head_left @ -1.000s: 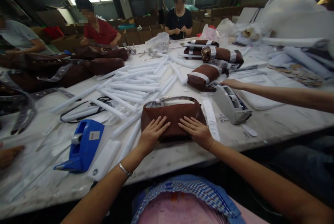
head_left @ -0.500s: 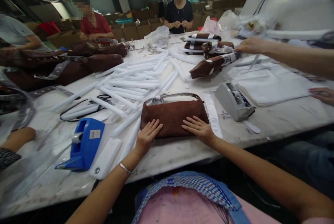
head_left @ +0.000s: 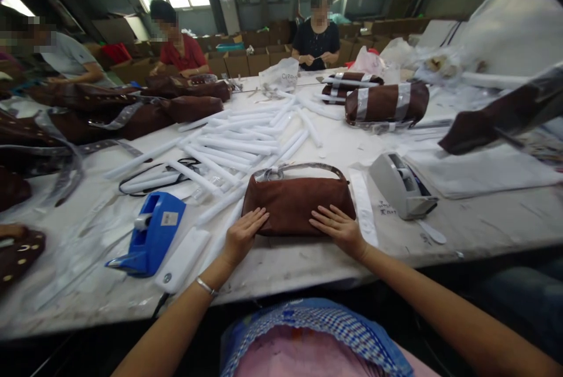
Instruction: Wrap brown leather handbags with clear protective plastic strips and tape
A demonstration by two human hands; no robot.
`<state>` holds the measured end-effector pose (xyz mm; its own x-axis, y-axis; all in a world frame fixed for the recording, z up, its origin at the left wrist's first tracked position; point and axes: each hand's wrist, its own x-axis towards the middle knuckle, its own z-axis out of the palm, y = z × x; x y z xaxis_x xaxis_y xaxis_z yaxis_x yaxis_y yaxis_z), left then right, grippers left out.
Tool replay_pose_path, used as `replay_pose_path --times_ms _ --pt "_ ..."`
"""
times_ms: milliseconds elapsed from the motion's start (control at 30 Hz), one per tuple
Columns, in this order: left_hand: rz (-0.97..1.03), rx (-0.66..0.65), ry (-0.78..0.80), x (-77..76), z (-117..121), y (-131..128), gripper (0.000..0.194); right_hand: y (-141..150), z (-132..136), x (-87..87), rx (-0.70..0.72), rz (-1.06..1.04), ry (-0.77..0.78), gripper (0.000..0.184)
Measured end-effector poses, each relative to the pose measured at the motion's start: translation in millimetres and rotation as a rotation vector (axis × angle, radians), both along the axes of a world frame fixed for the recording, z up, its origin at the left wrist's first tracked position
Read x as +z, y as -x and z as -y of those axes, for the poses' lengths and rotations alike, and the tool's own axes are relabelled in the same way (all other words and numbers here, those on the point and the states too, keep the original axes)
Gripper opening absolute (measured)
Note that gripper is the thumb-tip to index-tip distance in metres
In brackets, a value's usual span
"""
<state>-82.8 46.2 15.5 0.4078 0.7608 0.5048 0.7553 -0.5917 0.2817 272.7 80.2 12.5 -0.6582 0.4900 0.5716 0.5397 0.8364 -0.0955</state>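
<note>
A brown handbag lies on the table in front of me, its wrapped strap arching along the far side. My left hand rests flat on the bag's lower left corner, fingers stretched out. On the lower right part of the bag lies my right hand, also flat with its fingers extended. Neither hand is wrapped round the bag. A white strip lies close to the bag's right end, and white rolled tubes are heaped beyond its left side.
A blue tape dispenser and a white power bank-like block sit to my left. At right stands a grey tape dispenser. Farther back are a strapped brown bag and piled brown bags. Several people work around the table.
My hands stay flat on the handbag, almost unmoved. At the right, a co-worker's arm has left the view, one brown bag now lies on the stack and another dark brown one appears.
</note>
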Motion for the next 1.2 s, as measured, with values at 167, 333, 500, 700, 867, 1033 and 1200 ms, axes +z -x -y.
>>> replay_pose_path --times_ms 167,333,500,700,867,1033,1200 --pt "-0.077 0.006 0.146 53.7 5.4 -18.9 0.052 -0.7 -1.7 -1.2 0.013 0.040 -0.060 0.054" --pt "-0.155 0.010 0.099 81.5 -37.3 -68.9 0.053 -2.6 -0.6 0.9 0.029 0.071 -0.078 0.054" --pt "-0.219 0.075 0.045 48.4 -52.0 -92.8 0.063 2.7 8.7 53.6 0.061 0.176 0.082 0.052" --pt "-0.224 0.116 -0.017 37.1 -45.9 -88.4 0.064 35.9 -12.5 92.9 -0.326 -0.104 -0.075 0.068" --pt "-0.226 0.105 -0.035 30.9 -44.1 -90.4 0.067 46.6 -24.5 30.2 -0.423 0.112 0.032 0.075" --pt "-0.209 0.110 -0.057 24.8 -40.5 -91.1 0.065 40.7 -17.5 20.0 -0.392 0.168 0.027 0.068" --pt "-0.194 0.210 -0.046 19.6 -24.0 -75.6 0.073 39.3 -15.1 19.3 -0.359 0.181 -0.003 0.067"
